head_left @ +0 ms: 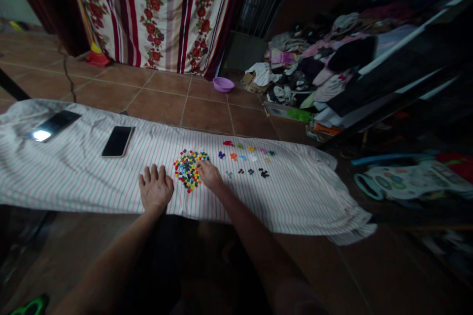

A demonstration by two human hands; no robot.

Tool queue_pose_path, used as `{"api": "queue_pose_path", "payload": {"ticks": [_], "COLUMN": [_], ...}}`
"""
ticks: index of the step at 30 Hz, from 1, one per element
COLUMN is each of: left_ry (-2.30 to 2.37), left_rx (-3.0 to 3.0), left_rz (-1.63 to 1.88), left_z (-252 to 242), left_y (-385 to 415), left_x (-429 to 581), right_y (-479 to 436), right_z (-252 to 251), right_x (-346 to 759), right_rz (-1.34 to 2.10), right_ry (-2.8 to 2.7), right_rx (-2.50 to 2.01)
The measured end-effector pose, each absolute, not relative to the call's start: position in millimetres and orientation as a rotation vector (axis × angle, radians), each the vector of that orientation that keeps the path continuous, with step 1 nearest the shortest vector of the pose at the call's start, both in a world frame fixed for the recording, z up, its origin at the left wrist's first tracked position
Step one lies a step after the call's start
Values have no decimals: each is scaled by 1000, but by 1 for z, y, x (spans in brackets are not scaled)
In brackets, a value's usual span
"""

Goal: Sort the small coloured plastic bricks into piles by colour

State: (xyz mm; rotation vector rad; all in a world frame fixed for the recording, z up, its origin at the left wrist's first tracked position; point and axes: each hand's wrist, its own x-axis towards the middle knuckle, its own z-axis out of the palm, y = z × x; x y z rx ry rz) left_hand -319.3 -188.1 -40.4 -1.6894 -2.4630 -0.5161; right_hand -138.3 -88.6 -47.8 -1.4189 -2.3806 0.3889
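Left hand (156, 190) lay flat, fingers spread, beside the colored pile (187, 171) on the cloth (303, 197); right hand (209, 174) curled at its edge (couldn't tell if they'd pinched anything). Light, shallow pinches seemed smartest.

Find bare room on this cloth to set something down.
Bare striped white cloth lies right of the small black pieces, and between the left hand and nearer black phone. Crowded: the multicoloured pile at the right hand, and colour-sorted clusters.

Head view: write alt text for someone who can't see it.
A bare right hand touches a multicoloured pile of tiny pieces on a striped white cloth. To the pile's left rests the left hand; to its right lie small coloured clusters.
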Motion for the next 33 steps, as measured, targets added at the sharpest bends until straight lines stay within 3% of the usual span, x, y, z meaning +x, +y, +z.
{"api": "queue_pose_path", "payload": {"ticks": [33], "left_ry": [-2481], "left_rx": [-1703], "left_rz": [-573], "left_z": [-39], "left_y": [-190], "left_x": [-319], "right_y": [-93], "right_z": [-57], "right_x": [-142], "right_rz": [409], "right_ry": [-2257], "right_rx": [-1459]}}
